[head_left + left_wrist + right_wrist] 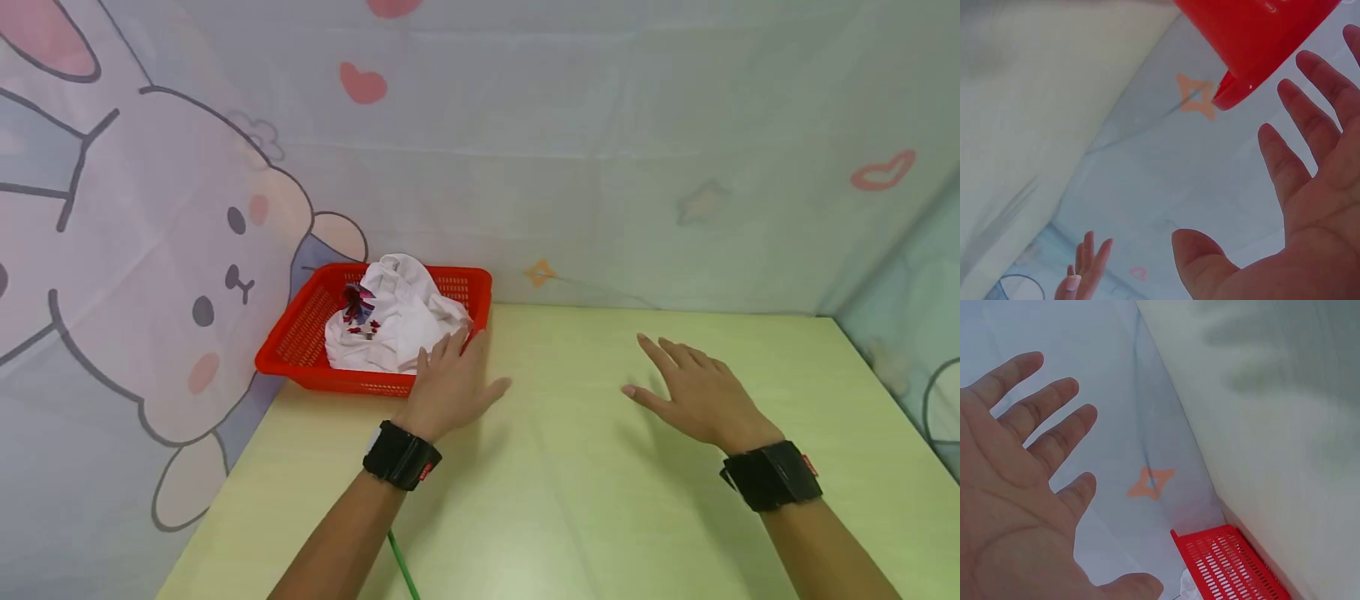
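Observation:
Toward the back left of the table stands a red plastic basket [300,367] with slotted walls. Inside it lies a crumpled white cloth [412,321] bearing a dark red and purple printed patch. My left hand [450,387], fingers extended and thumb spread, overlaps the basket's front right corner in the head view. In the left wrist view the fingers of the left hand [1310,187] are apart from the basket's rim [1235,97]. My right hand [701,396] is over the table's right half, fingers straight, holding nothing; its spread palm shows in the right wrist view.
A pale yellow-green table [555,500] runs up to a printed fabric backdrop [600,167] with a rabbit figure at left. A thin green strip [402,567] lies near the front edge beside the left forearm. Black bands [776,477] wrap both wrists.

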Available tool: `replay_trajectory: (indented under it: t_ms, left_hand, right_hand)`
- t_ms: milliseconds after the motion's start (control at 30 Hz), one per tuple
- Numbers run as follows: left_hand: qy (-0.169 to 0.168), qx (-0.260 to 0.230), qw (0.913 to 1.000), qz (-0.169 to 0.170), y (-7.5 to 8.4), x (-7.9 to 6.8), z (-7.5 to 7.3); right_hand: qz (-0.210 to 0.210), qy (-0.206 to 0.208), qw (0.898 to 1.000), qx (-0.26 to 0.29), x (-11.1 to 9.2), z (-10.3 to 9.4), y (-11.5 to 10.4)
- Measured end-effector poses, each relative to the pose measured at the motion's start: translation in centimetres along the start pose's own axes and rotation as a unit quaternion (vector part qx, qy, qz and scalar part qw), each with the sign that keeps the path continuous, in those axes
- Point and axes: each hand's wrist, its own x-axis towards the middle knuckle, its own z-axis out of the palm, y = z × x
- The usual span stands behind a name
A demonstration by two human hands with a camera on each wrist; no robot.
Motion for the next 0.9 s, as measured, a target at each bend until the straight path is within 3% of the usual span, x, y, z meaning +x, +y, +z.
replay_trajectory:
  t_ms: [167,367,567,733,900]
  left_hand:
    - [0.018,-0.026,0.9994,-0.011,-1.5,0.2,-1.0]
    - [0.006,-0.05,0.9976,-0.046,-3.7,0.9,-2.9]
    - [-0.01,-0.036,0.9958,-0.083,-6.5,2.5,-4.0]
    - [-0.033,-0.029,0.9934,-0.106,-9.0,3.8,-4.2]
    - [-0.059,-0.029,0.9874,-0.144,-11.2,5.3,-3.4]
  right_hand:
    - [-0.011,-0.013,1.0,0.014,1.5,-0.6,-1.6]
    - [-0.037,-0.01,0.999,0.006,3.7,-1.6,-3.7]
    - [-0.056,-0.005,0.998,-0.005,5.6,-2.0,-5.4]
    - [-0.067,-0.011,0.998,-0.009,6.9,-1.8,-6.6]
    - [-0.078,-0.015,0.997,-0.011,7.8,-1.5,-7.8]
